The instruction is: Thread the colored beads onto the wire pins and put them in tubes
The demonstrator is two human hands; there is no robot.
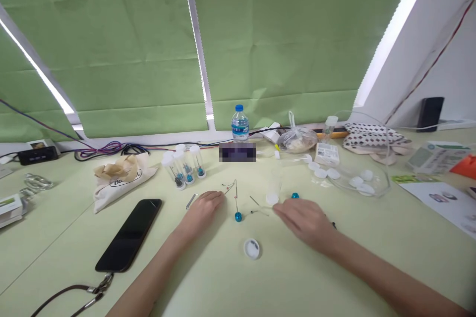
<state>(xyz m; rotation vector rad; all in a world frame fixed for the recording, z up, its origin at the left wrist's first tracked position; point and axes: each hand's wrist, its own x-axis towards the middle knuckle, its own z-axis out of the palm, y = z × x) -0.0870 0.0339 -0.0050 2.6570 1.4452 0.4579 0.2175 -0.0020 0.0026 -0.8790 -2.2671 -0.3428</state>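
My left hand point(204, 206) rests on the table with fingers closed, its fingertips at the end of a thin wire piece with small red bits point(235, 196). This piece runs down to a blue metallic bead point(238, 217). A small metal strip point(191, 201) lies left of that hand. My right hand point(307, 222) is closed in a pinch; whatever is between its fingertips is too small to make out. Thin dark wire pieces point(259, 212) lie just left of it. Behind its fingertips stands a clear tube with a white base point(272, 198). Another blue bead point(295, 195) sits behind the hand.
A white cap point(252, 248) lies in front. Several capped clear tubes point(179, 178) with blue beads stand back left, near a cloth pouch point(122, 178). A phone point(129, 235) lies left. Loose white caps point(320, 173), a water bottle point(240, 125) and bags are farther back.
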